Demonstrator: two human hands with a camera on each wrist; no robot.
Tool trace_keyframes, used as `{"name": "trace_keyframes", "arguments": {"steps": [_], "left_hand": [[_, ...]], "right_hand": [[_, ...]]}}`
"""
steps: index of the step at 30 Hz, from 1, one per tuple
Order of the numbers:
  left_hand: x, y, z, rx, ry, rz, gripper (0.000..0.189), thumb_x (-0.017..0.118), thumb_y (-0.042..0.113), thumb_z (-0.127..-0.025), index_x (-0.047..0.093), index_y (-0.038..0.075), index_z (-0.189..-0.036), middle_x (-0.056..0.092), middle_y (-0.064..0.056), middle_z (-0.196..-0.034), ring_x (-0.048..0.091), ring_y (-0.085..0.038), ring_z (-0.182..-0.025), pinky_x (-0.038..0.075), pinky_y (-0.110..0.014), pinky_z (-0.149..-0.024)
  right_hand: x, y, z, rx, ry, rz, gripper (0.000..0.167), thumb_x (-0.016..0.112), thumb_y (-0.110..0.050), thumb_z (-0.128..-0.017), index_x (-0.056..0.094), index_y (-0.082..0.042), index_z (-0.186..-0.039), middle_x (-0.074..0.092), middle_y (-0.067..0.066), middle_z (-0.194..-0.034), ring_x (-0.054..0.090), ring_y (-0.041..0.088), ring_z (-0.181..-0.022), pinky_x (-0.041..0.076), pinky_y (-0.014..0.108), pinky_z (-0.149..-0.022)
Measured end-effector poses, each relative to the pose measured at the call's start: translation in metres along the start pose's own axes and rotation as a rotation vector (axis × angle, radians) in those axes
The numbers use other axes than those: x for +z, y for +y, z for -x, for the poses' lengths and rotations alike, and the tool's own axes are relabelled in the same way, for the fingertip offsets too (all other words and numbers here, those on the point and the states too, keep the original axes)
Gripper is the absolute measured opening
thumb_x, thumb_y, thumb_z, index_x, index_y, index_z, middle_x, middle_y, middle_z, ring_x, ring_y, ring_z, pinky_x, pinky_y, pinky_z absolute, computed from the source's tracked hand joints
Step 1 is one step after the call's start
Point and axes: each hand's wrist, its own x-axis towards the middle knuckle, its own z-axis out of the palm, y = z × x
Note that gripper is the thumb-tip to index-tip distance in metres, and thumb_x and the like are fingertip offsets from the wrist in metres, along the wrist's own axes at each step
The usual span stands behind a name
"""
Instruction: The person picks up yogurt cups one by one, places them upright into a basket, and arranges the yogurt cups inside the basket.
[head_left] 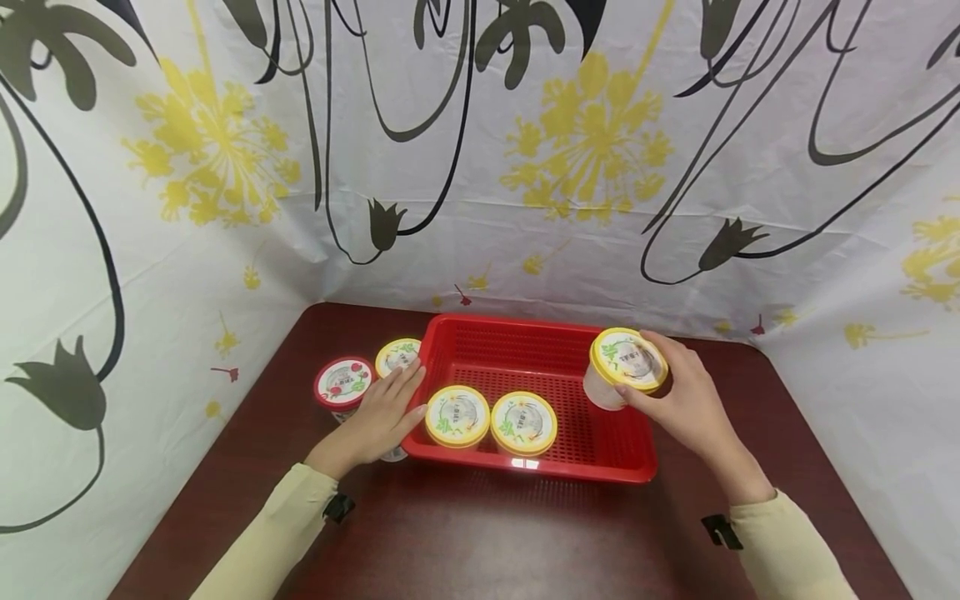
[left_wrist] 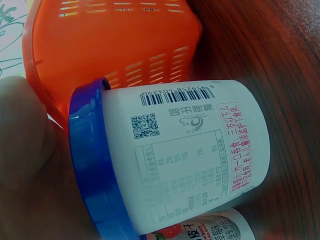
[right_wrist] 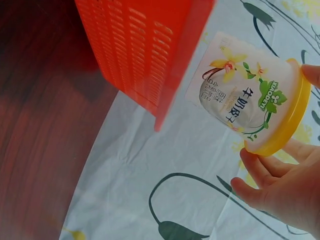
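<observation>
My right hand [head_left: 686,396] grips a white cup with a yellow lid [head_left: 628,360] by its lid, above the right end of the red basket [head_left: 641,467]. Thumb and fingers pinch that lid in the right wrist view, and the cup [right_wrist: 245,95] is tilted there, with vanilla flowers printed on its side. Two yellow-lidded cups, a left one [head_left: 457,417] and a right one [head_left: 523,423], stand inside the basket at the front. With fairly straight fingers, my left hand [head_left: 378,417] touches the basket's left rim. Beneath it stands a blue-lidded cup [left_wrist: 185,155], mostly hidden in the head view.
Left of the basket stand a red-lidded cup [head_left: 343,383] and another yellow-lidded cup [head_left: 397,357], partly covered by my left fingers. All this is on a dark reddish wooden table [head_left: 480,542]. A white flower-patterned cloth [head_left: 480,167] hangs behind and at both sides.
</observation>
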Motion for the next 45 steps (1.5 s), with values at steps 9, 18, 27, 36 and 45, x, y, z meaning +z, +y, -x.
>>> {"name": "trace_keyframes", "arguments": {"steps": [9, 18, 27, 36, 45], "left_hand": [[0.000, 0.000, 0.000, 0.001, -0.001, 0.002, 0.076, 0.046, 0.049, -0.100, 0.010, 0.021, -0.161, 0.005, 0.003, -0.170, 0.009, -0.033, -0.156, 0.016, -0.062, -0.123], [0.001, 0.000, -0.001, 0.002, -0.003, -0.006, 0.076, 0.045, 0.050, -0.100, 0.008, 0.022, -0.161, 0.004, 0.004, -0.170, 0.008, -0.032, -0.156, 0.016, -0.062, -0.123], [0.000, 0.001, 0.000, 0.002, 0.008, -0.001, 0.077, 0.047, 0.050, -0.099, 0.009, 0.021, -0.161, 0.005, 0.004, -0.170, 0.010, -0.033, -0.156, 0.016, -0.062, -0.123], [0.001, 0.000, 0.000, 0.004, 0.013, 0.000, 0.078, 0.048, 0.050, -0.099, 0.010, 0.022, -0.161, 0.006, 0.004, -0.169, 0.011, -0.033, -0.156, 0.017, -0.062, -0.123], [0.000, 0.001, 0.000, 0.007, 0.007, 0.001, 0.077, 0.048, 0.048, -0.099, 0.011, 0.020, -0.161, 0.007, 0.002, -0.169, 0.011, -0.034, -0.156, 0.017, -0.062, -0.123]], "right_hand": [[0.013, 0.003, 0.007, -0.016, -0.036, -0.016, 0.081, 0.085, -0.028, -0.076, 0.046, -0.009, -0.144, 0.053, 0.016, -0.136, 0.047, 0.032, -0.116, 0.050, 0.057, -0.088], [0.025, 0.006, 0.014, -0.017, -0.083, -0.043, 0.083, 0.086, -0.028, -0.073, 0.045, -0.011, -0.144, 0.052, 0.015, -0.140, 0.047, 0.032, -0.121, 0.051, 0.062, -0.093], [0.028, 0.008, 0.020, -0.019, -0.167, -0.057, 0.088, 0.088, -0.030, -0.070, 0.043, -0.016, -0.145, 0.047, 0.014, -0.145, 0.046, 0.032, -0.124, 0.054, 0.061, -0.092], [0.032, 0.014, 0.025, -0.043, -0.222, -0.051, 0.093, 0.089, -0.030, -0.066, 0.042, -0.018, -0.145, 0.047, 0.011, -0.145, 0.046, 0.030, -0.124, 0.055, 0.058, -0.091], [0.034, 0.017, 0.027, -0.093, -0.272, -0.048, 0.095, 0.091, -0.023, -0.062, 0.042, -0.019, -0.144, 0.048, 0.006, -0.143, 0.047, 0.024, -0.123, 0.055, 0.054, -0.093]]}}
